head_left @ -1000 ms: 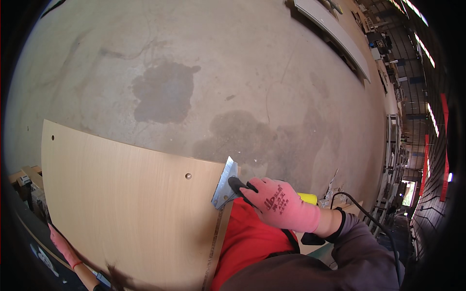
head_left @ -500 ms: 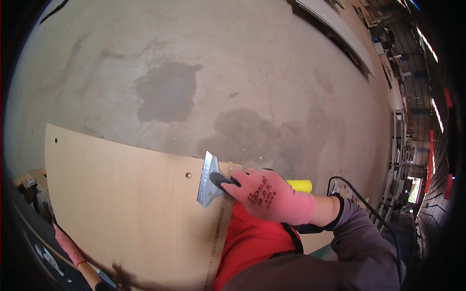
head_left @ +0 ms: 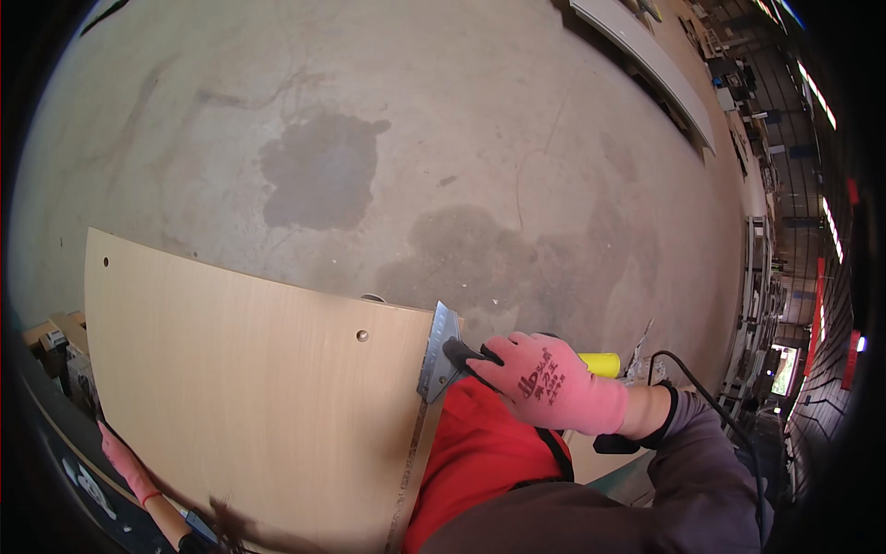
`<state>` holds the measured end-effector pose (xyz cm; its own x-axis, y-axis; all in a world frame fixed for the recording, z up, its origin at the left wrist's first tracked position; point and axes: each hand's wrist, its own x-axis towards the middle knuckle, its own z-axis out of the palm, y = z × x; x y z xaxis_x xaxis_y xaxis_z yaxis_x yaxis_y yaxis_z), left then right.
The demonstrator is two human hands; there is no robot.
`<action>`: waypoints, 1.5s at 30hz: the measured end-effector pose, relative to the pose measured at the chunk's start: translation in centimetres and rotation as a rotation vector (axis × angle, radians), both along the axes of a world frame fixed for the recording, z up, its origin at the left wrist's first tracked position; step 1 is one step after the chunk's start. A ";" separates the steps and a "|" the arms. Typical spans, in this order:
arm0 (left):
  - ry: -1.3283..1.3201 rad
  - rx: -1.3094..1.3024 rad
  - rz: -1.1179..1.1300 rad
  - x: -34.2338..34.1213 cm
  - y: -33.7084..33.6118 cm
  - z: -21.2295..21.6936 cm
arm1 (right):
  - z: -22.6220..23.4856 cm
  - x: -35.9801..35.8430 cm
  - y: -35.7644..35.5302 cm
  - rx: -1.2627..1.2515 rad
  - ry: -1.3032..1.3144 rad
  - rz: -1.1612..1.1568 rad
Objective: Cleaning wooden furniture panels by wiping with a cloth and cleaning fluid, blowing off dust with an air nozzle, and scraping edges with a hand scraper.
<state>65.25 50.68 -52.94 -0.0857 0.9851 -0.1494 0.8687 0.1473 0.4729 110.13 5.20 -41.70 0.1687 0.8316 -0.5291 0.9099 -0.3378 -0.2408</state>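
My right hand point(head_left: 544, 374), in a pink glove with dark fingertips, is closed round the dark handle of a wide-bladed scraper point(head_left: 440, 355). The metal blade lies across the right edge of a pale wooden board point(head_left: 268, 369), near its far right corner. At the board's left edge is my left hand point(head_left: 127, 466), also in a pink glove; it grips the edge, with part of its fingers hidden. A round hole shows near the scraper and a smaller one at the far left corner. The board's right side is a rough, brownish edge strip.
A yellow cylinder point(head_left: 602, 364) lies just past my right hand. Beside my right arm curves a black cable point(head_left: 706, 397). Boxes point(head_left: 69, 342) stand left of the board. A long pale panel point(head_left: 646, 69) lies on the stained concrete floor point(head_left: 443, 166) at the far right.
My right hand has moved right with the scraper, taking the blade from the board's face to its right edge. My left hand stays at the left edge.
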 end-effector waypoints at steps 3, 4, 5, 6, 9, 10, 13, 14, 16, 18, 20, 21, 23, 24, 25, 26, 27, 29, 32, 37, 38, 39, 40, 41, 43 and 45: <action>-0.044 -0.009 0.020 -0.4 0.3 -0.6 | 0.1 0.3 0.8 0.000 0.015 0.028; -0.059 -0.014 0.043 -0.7 0.3 -0.5 | 0.2 0.3 1.3 0.002 0.015 0.026; -0.057 -0.011 0.051 -0.8 0.4 -0.4 | 0.2 0.4 1.9 0.004 0.015 0.023; -0.020 -0.008 0.043 -1.0 0.4 -0.2 | 0.2 0.5 2.4 0.007 0.017 0.030; 0.011 0.002 0.040 -1.7 0.9 -0.7 | 0.0 0.6 4.1 0.066 -0.009 0.095; 0.004 0.011 0.044 -1.6 0.9 -0.9 | 0.0 0.8 4.9 0.071 -0.011 0.112; -0.014 -0.013 -0.004 -1.3 0.8 -0.9 | -0.5 1.2 4.6 0.126 0.064 0.074; -0.015 -0.012 0.002 -1.1 0.7 -0.8 | -0.6 1.6 4.0 0.176 0.145 0.014; 0.042 0.014 -0.020 -0.8 0.5 -0.5 | 0.0 2.7 2.8 0.102 0.214 -0.061; 0.019 -0.002 -0.009 -1.1 0.6 -0.5 | 0.3 3.7 1.5 0.026 0.284 -0.146; -0.002 -0.022 -0.002 -1.2 0.6 -0.5 | 0.0 4.7 0.4 -0.028 0.374 -0.222; 0.019 0.003 -0.023 -1.3 0.5 -0.4 | -0.3 5.0 0.1 -0.030 0.378 -0.225; 0.042 0.022 -0.050 -1.1 0.4 -0.6 | -1.1 5.6 -0.7 0.074 0.453 -0.228; 0.009 0.038 -0.031 -1.0 0.4 -0.6 | -1.5 5.8 -0.8 0.072 0.456 -0.232; -0.023 0.056 -0.011 -1.0 0.5 -0.7 | -2.0 6.1 -0.8 0.079 0.514 -0.250; -0.019 0.056 -0.014 -1.1 0.6 -0.7 | -2.3 6.4 -0.8 0.086 0.572 -0.267; -0.039 0.016 0.004 -1.3 0.8 -0.9 | -2.3 6.6 -0.8 0.087 0.575 -0.270; -0.053 -0.021 0.026 -2.1 1.2 -0.9 | -2.4 7.1 -0.7 0.095 0.680 -0.302; -0.049 -0.029 0.006 -2.3 1.2 -1.0 | -2.5 7.7 -0.9 0.019 0.685 -0.292; -0.102 -0.025 0.033 -1.6 0.9 -0.8 | -2.8 7.9 -0.6 0.082 0.681 -0.244; -0.099 -0.024 0.034 -1.8 1.0 -0.8 | -2.7 8.0 -0.4 0.064 0.680 -0.241; -0.091 -0.029 0.034 -2.2 1.2 -1.0 | -2.7 8.1 -0.3 0.064 0.682 -0.241; -0.084 -0.034 0.035 -2.4 1.3 -1.1 | -2.6 8.2 -0.1 0.059 0.665 -0.223; -0.083 -0.034 0.036 -2.7 1.4 -1.2 | -2.7 8.3 0.0 0.053 0.648 -0.204; -0.097 -0.031 0.037 -3.0 1.5 -1.3 | -2.8 8.3 0.2 0.079 0.637 -0.178; -0.087 -0.024 0.042 -3.2 1.7 -1.4 | -2.8 8.4 0.5 0.104 0.626 -0.151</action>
